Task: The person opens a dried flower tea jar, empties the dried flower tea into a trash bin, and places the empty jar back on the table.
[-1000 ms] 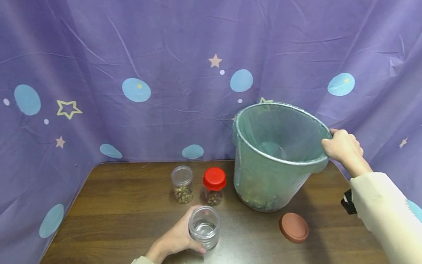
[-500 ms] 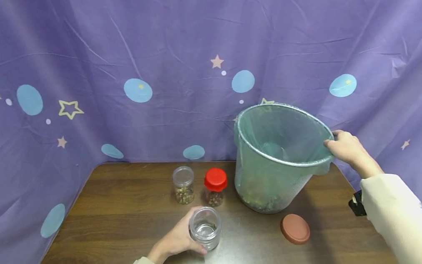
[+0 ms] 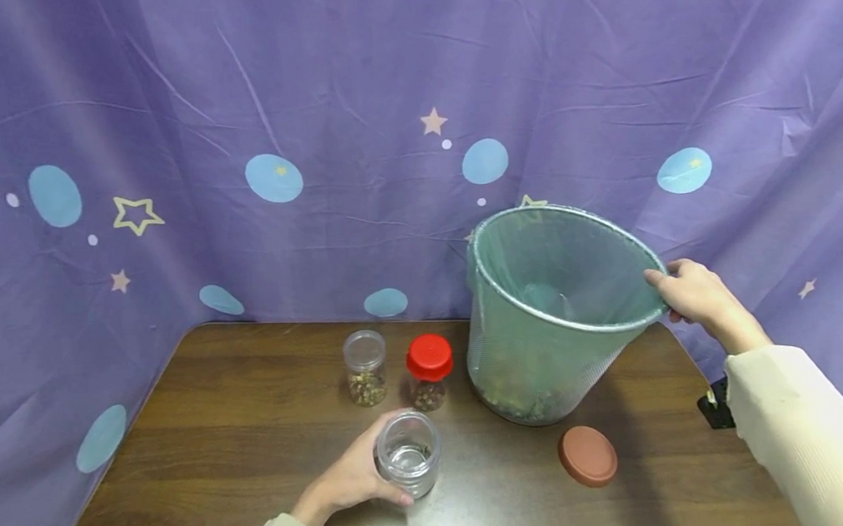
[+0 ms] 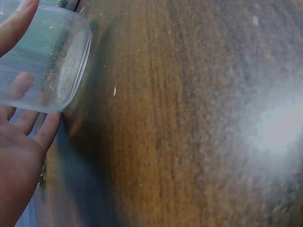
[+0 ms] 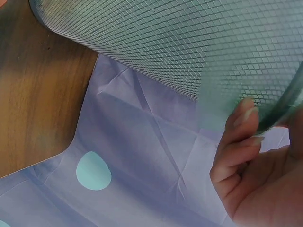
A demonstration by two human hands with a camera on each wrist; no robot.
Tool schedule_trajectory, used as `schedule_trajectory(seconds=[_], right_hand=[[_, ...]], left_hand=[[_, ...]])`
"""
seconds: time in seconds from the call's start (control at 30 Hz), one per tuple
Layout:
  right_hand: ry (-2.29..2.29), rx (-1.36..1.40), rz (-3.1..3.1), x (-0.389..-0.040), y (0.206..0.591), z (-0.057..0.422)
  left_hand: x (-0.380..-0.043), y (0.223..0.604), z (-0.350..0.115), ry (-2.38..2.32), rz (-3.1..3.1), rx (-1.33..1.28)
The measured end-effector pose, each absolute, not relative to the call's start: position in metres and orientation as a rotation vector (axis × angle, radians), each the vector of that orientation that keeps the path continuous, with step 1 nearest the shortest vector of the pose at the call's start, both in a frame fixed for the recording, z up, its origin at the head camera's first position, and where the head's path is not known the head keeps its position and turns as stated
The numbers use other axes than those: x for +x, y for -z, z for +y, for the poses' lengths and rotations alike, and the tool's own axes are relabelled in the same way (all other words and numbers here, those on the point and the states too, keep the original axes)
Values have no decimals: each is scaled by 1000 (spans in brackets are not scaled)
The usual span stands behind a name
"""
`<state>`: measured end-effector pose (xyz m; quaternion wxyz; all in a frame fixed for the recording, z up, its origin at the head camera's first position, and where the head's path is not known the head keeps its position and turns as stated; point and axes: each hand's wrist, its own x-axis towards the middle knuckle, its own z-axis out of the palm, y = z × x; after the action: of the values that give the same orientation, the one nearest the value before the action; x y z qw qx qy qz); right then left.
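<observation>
My left hand (image 3: 368,468) holds a clear, lidless jar (image 3: 410,456), thumb on the near side and fingers behind it. In the left wrist view, small dark specks cling inside the jar (image 4: 57,61), and its base is close over the table. On the right, a mesh wastebasket (image 3: 528,362) lined with a thin green bag leans to the right. My right hand (image 3: 695,293) pinches its rim, thumb on top; the right wrist view shows curled fingers (image 5: 239,137) against the outside of the mesh. Yellowish-green bits show through the wall low in the wastebasket.
Behind the left hand stand a clear-lidded jar (image 3: 366,370) and a red-lidded jar (image 3: 429,371), both partly filled with small dried pieces. A round terracotta-coloured lid (image 3: 587,456) lies before the wastebasket. A purple patterned curtain (image 3: 360,243) hangs around the wooden table (image 3: 204,449).
My right hand and forearm have shifted slightly right and down, and the fingers have moved to below the wastebasket's rim. The left hand and its jar have stayed almost still.
</observation>
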<state>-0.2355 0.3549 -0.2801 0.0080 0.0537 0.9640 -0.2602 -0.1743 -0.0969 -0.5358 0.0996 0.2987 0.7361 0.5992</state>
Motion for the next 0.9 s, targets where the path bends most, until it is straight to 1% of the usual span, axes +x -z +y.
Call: schedule_trajectory(seconds=[0.5,0.9], right_hand=[[872,154,2976,-230,286,358],[830,176,3012,-224,286,362]], left_hand=[[-174,529,-107,-1772,2083,833],[-174,513,-112,-1790,1995,799]])
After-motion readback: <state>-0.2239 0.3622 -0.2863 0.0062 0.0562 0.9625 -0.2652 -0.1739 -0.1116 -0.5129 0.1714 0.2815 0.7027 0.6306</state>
